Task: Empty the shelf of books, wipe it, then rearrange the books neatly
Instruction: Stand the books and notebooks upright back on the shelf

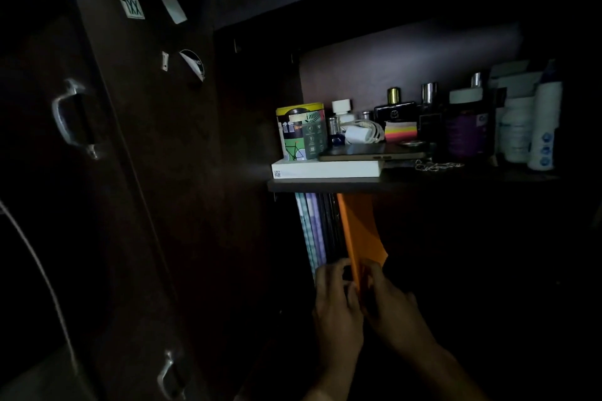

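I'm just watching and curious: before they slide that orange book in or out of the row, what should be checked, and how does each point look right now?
1. Both hands on the orange book: ok. The left hand and right hand hold its lower end.
2. Book free of its neighbours: ok. It tilts away from the upright books to its left.
3. Room to its right: cannot tell, too dark.
4. Clearance under the upper shelf: cannot tell. The book's top is hidden behind the shelf edge.
5. White box overhead: ok, lying flat.
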`<control>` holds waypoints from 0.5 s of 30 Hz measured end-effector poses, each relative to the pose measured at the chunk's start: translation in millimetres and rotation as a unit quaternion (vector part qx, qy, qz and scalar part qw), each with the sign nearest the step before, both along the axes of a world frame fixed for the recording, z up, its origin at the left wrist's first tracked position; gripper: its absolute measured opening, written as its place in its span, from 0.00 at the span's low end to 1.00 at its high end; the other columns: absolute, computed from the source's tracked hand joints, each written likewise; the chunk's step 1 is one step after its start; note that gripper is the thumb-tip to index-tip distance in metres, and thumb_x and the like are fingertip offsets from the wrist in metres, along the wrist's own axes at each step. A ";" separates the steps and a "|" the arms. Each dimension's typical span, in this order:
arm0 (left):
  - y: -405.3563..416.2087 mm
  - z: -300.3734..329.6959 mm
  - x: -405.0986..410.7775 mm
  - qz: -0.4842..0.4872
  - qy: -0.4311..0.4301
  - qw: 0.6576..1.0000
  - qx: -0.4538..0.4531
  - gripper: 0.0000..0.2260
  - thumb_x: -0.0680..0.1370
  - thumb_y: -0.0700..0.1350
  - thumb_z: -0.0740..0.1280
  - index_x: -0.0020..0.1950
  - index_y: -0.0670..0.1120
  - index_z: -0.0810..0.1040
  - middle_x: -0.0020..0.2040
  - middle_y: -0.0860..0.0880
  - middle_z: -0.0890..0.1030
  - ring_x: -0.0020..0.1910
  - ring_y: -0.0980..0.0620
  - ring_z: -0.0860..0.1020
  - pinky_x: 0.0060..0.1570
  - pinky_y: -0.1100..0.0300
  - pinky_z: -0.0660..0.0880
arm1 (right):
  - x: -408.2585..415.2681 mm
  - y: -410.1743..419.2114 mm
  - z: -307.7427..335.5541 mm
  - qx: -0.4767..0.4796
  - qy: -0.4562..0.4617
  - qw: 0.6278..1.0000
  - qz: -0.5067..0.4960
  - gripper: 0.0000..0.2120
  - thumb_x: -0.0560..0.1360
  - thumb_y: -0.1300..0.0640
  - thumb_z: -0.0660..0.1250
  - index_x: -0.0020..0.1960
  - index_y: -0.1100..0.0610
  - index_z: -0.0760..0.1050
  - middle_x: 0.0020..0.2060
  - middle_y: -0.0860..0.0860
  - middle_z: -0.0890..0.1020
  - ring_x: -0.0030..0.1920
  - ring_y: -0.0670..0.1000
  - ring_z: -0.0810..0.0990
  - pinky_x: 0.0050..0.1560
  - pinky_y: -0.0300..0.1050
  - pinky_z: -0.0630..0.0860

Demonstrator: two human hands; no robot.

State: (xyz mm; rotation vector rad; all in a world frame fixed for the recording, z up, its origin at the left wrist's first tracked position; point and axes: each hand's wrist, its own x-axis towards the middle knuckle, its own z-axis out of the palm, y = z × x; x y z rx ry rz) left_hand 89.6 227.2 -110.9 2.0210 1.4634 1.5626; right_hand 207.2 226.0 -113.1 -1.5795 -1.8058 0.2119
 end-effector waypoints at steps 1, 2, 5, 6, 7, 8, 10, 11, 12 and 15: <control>0.2 -0.1 0.6 -0.010 0.000 1.000 0.000 0.20 0.80 0.41 0.67 0.65 0.63 0.72 0.62 0.62 0.70 0.55 0.68 0.75 0.50 0.78 0.69 | 0.7 0.0 0.3 0.005 -0.003 1.000 -0.001 0.22 0.81 0.46 0.60 0.70 0.42 0.55 0.62 0.44 0.79 0.62 0.49 0.78 0.57 0.50 0.72; 1.1 -0.2 0.6 -0.016 -0.004 1.000 -0.002 0.20 0.80 0.41 0.67 0.65 0.62 0.72 0.63 0.62 0.70 0.56 0.68 0.75 0.50 0.78 0.69 | 1.1 0.5 0.9 0.005 -0.003 1.000 0.005 0.22 0.81 0.46 0.60 0.70 0.42 0.54 0.63 0.43 0.79 0.63 0.48 0.78 0.58 0.50 0.71; 0.7 -1.7 1.7 -0.022 -0.021 1.000 -0.003 0.17 0.81 0.45 0.68 0.66 0.60 0.73 0.63 0.61 0.69 0.55 0.65 0.76 0.50 0.75 0.71 | 2.5 -3.0 1.0 -0.011 -0.007 1.000 0.016 0.23 0.82 0.48 0.59 0.71 0.39 0.50 0.64 0.42 0.78 0.63 0.46 0.78 0.60 0.50 0.71; 0.9 -2.4 1.3 -0.019 -0.022 1.000 0.002 0.16 0.81 0.47 0.68 0.67 0.59 0.73 0.63 0.61 0.69 0.53 0.65 0.76 0.49 0.74 0.72 | 1.7 -4.2 0.9 -0.008 -0.008 1.000 0.012 0.22 0.83 0.48 0.58 0.71 0.39 0.50 0.65 0.42 0.78 0.63 0.47 0.78 0.59 0.50 0.71; 0.7 -1.8 1.7 -0.011 -0.020 1.000 0.005 0.16 0.81 0.49 0.68 0.67 0.59 0.72 0.62 0.61 0.69 0.52 0.65 0.76 0.48 0.73 0.73 | 1.1 -5.8 1.9 -0.006 -0.008 1.000 0.006 0.23 0.83 0.48 0.57 0.72 0.39 0.50 0.65 0.43 0.78 0.63 0.48 0.78 0.59 0.51 0.71; 0.6 -1.4 1.4 -0.005 -0.017 1.000 0.001 0.16 0.81 0.50 0.68 0.68 0.59 0.71 0.62 0.61 0.69 0.51 0.65 0.76 0.47 0.73 0.72 | -0.1 -6.4 2.2 -0.006 -0.003 1.000 0.003 0.24 0.82 0.47 0.58 0.73 0.40 0.50 0.66 0.44 0.77 0.64 0.49 0.78 0.60 0.52 0.71; -0.4 -1.3 1.9 -0.002 -0.009 1.000 -0.003 0.16 0.81 0.50 0.67 0.67 0.61 0.71 0.60 0.62 0.70 0.50 0.66 0.75 0.46 0.74 0.71 | -0.9 -9.7 4.5 -0.012 0.011 1.000 0.009 0.28 0.81 0.46 0.61 0.74 0.40 0.49 0.69 0.45 0.74 0.66 0.50 0.76 0.62 0.54 0.72; 0.0 -1.9 1.8 -0.002 -0.004 1.000 -0.003 0.15 0.81 0.50 0.67 0.65 0.62 0.71 0.57 0.63 0.72 0.50 0.66 0.75 0.46 0.72 0.71 | -1.1 -11.1 5.7 -0.015 0.017 1.000 0.012 0.29 0.80 0.46 0.62 0.75 0.41 0.50 0.70 0.45 0.73 0.66 0.50 0.76 0.63 0.55 0.72; -0.1 -2.0 1.5 0.000 -0.003 1.000 -0.007 0.14 0.81 0.50 0.68 0.63 0.64 0.70 0.53 0.63 0.74 0.48 0.66 0.75 0.46 0.69 0.73 | -0.9 -11.9 5.3 -0.017 0.022 1.000 0.013 0.29 0.80 0.46 0.63 0.75 0.41 0.50 0.70 0.45 0.73 0.66 0.49 0.76 0.62 0.55 0.73; 1.9 -2.5 1.4 0.007 -0.010 1.000 -0.026 0.11 0.80 0.52 0.69 0.56 0.65 0.70 0.44 0.62 0.78 0.44 0.64 0.77 0.45 0.61 0.77 | 0.9 -11.9 5.9 -0.015 0.021 1.000 -0.004 0.28 0.81 0.47 0.61 0.75 0.40 0.51 0.69 0.47 0.73 0.65 0.50 0.76 0.62 0.56 0.74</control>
